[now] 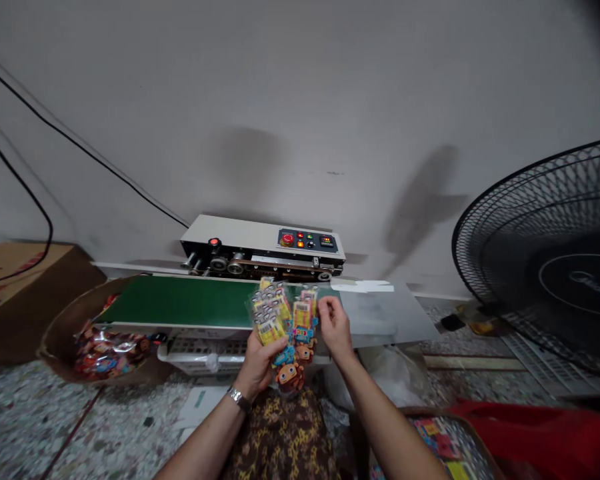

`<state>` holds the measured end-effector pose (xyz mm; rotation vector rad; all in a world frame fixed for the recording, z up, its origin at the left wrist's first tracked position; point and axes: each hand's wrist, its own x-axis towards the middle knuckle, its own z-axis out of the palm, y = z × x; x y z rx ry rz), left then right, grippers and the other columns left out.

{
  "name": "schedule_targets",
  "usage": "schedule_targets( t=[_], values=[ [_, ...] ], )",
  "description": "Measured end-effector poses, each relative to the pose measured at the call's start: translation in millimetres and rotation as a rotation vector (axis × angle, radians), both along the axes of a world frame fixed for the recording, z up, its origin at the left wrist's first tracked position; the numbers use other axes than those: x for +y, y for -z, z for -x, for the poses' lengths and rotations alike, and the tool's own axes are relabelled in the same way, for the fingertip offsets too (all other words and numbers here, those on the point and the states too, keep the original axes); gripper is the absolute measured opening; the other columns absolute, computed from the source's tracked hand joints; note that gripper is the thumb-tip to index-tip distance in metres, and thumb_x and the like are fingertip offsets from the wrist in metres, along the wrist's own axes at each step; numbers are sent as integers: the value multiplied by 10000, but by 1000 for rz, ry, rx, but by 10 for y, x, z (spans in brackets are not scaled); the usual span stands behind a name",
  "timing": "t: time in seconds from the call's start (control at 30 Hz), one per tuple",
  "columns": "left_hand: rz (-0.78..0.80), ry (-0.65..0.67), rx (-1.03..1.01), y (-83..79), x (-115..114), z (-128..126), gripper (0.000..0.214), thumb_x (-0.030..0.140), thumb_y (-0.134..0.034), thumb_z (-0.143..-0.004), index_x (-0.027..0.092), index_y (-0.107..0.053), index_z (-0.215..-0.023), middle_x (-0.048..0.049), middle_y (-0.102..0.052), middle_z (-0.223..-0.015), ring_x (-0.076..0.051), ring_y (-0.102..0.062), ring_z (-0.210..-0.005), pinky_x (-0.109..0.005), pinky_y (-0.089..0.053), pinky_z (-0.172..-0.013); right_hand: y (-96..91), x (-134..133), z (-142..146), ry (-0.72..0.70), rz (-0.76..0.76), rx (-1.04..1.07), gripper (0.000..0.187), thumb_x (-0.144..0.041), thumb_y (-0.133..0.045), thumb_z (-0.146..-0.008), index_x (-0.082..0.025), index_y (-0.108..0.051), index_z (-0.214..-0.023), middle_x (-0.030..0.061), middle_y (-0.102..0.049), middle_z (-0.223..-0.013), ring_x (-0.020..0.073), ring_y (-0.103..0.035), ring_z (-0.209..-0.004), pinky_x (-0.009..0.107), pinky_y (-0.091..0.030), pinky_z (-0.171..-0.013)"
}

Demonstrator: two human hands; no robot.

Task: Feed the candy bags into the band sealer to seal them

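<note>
My left hand (261, 360), with a metal watch on its wrist, grips a clear plastic bag of cartoon packets (280, 317) from its lower left side. The packets inside show yellow labels, blue lettering and orange cartoon figures. At the bag's upper right edge my right hand (334, 327) is closed, thumb and fingers pinched together on the clear film. Both hands are in front of a band sealing machine (260, 243) with a red button and lit display. The bag is held over the near edge of its green conveyor belt (180, 300).
At the left, a carton (55, 347) holds filled shiny bags, beside a brown cardboard box (25, 293). A white basket (205, 360) is under the belt. A black fan (545, 267) stands at the right. Below right are a box of colourful packets (443, 440) and something red (540, 433).
</note>
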<state>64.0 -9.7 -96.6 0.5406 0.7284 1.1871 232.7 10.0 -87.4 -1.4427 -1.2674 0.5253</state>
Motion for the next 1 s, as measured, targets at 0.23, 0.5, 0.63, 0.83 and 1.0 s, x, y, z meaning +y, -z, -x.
schedule_targets(
  t=[0.23, 0.5, 0.63, 0.83, 1.0],
  values=[
    [-37, 2, -36, -5, 28, -323, 518, 136, -752, -578, 197, -518, -1036, -86, -670, -981, -212, -648, -805, -368, -509, -756, -6, 172, 23, 258, -32, 49, 292, -437, -389, -842, -171, -509, -831, 0, -551, -686, 124, -517, -607, 217, -393, -573],
    [-56, -31, 74, -77, 43, -397, 557, 153, -779, -526, 174, -518, -1017, -64, -679, -892, -174, -641, -694, -305, -515, -664, 63, 331, -56, 409, -157, 166, 295, -449, -380, -836, -170, -473, -866, -3, -527, -705, 117, -508, -623, 211, -395, -589],
    [-19, -25, 101, -56, 38, -301, 577, 174, -788, -503, 158, -509, -1008, -65, -679, -836, -174, -640, -658, -306, -514, -650, 171, 488, -526, 543, -70, 55, 290, -417, -362, -833, -165, -493, -890, 11, -555, -706, 126, -503, -606, 216, -362, -565],
    [-12, 0, 113, -22, 40, -190, 530, 177, -787, -509, 178, -514, -964, -37, -683, -798, -174, -635, -611, -310, -516, -603, 352, 633, -1072, 500, 248, -316, 211, -301, -406, -789, -167, -568, -769, -11, -509, -565, 117, -402, -493, 221, -260, -509],
    [-12, -9, 110, 8, 48, -141, 558, 166, -790, -501, 173, -513, -986, -43, -682, -815, -177, -638, -626, -309, -518, -605, 428, 825, -1005, 475, 260, -335, 187, -262, -433, -779, -184, -594, -725, -31, -478, -507, 107, -368, -465, 215, -246, -497]
  ],
)
